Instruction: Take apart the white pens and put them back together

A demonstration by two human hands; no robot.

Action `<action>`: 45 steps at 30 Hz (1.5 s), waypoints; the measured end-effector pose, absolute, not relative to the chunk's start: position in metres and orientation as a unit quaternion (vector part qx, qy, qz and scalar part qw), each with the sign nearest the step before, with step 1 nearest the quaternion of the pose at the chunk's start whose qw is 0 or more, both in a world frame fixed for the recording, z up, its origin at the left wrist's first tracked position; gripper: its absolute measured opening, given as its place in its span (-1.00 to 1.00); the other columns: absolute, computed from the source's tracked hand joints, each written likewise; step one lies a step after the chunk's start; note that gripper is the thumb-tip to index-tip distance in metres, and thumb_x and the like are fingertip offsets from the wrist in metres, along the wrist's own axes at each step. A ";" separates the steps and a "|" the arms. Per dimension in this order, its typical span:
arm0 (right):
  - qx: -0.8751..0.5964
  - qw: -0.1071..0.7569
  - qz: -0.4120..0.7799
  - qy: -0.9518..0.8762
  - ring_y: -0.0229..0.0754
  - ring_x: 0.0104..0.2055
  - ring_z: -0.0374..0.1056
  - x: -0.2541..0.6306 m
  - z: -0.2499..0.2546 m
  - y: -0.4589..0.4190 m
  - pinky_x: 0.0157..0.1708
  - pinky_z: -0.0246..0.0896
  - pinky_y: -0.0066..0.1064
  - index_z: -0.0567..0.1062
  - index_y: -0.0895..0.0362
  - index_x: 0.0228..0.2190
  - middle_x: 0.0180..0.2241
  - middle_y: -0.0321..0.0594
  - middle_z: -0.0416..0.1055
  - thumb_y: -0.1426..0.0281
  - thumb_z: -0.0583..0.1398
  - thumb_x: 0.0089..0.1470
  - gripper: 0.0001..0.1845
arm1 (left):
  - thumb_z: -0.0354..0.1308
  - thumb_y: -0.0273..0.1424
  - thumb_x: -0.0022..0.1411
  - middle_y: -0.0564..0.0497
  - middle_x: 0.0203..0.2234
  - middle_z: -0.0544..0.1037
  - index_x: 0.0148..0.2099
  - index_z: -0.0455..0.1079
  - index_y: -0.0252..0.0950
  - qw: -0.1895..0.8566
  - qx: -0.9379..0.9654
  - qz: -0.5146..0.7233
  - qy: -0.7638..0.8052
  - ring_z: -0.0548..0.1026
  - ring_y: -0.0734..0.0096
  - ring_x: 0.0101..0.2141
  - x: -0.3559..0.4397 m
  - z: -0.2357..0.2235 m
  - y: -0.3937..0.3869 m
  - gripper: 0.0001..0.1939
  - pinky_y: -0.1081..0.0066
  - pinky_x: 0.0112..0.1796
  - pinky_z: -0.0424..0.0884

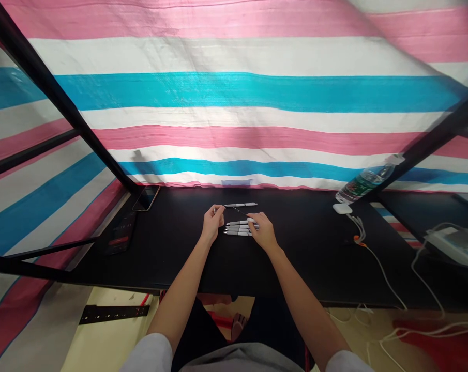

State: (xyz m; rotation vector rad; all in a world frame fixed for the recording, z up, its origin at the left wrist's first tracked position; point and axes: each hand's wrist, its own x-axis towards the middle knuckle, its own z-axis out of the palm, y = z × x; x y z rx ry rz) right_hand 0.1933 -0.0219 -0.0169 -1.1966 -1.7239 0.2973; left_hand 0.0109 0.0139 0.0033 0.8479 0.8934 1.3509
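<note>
Several grey-and-white pens [237,228] lie side by side in a row on the black table [171,243], between my hands. One more pen [241,205] lies alone behind the row. My right hand [265,232] is closed over the right ends of the row, its fingertips pinching a thin dark stick that looks like a pen refill [240,211]. A small white part shows at those fingers; I cannot tell what it is. My left hand [212,223] is closed in a pinch near the left tip of the lone pen. What its fingers hold is too small to name.
Two phones, one [146,198] at the back and a dark one [120,233] nearer, lie at the left. At the right stand a water bottle [363,183] and a white charger [342,208] with cables. Black frame posts and a striped sheet [234,93] enclose the table.
</note>
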 end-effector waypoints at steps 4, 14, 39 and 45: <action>-0.489 0.498 0.145 -0.702 -0.04 -0.28 0.31 0.193 -0.016 -0.022 -0.20 0.28 -0.18 0.55 0.02 -0.25 -0.33 -0.17 0.51 0.39 0.12 0.09 -0.77 | 0.38 -0.15 -0.07 0.29 -0.74 -0.01 -0.38 0.34 -0.33 0.613 0.376 0.576 0.387 -0.05 0.74 -0.72 0.012 0.004 0.013 -0.60 0.57 -0.66 -0.13; -0.485 0.474 0.103 -0.728 -0.05 -0.28 0.30 0.193 -0.013 -0.023 -0.22 0.30 -0.20 0.56 0.04 -0.23 -0.36 -0.16 0.50 0.42 0.08 0.12 -0.73 | 0.37 -0.14 -0.05 0.27 -0.75 0.04 -0.29 0.44 -0.38 0.615 0.400 0.557 0.390 -0.02 0.73 -0.72 0.012 0.000 0.013 -0.58 0.55 -0.65 -0.14; -0.489 0.505 0.046 -0.709 -0.10 -0.29 0.35 0.195 -0.021 -0.020 -0.24 0.34 -0.26 0.54 0.11 -0.23 -0.32 -0.17 0.54 0.51 0.08 0.10 -0.74 | 0.14 -0.11 0.16 0.05 -0.58 0.33 -0.25 0.46 -0.37 0.672 0.370 0.552 0.327 0.21 0.57 -0.60 0.014 0.001 0.016 -0.62 0.49 -0.59 0.10; -0.506 0.535 0.053 -0.674 -0.12 -0.30 0.38 0.197 -0.021 -0.018 -0.26 0.37 -0.27 0.55 0.11 -0.26 -0.35 -0.16 0.53 0.48 0.10 0.10 -0.76 | 0.35 -0.26 -0.02 0.02 -0.39 0.45 -0.23 0.54 -0.31 0.564 0.462 0.575 0.371 0.31 0.61 -0.53 0.012 -0.010 0.017 -0.70 0.46 -0.45 0.25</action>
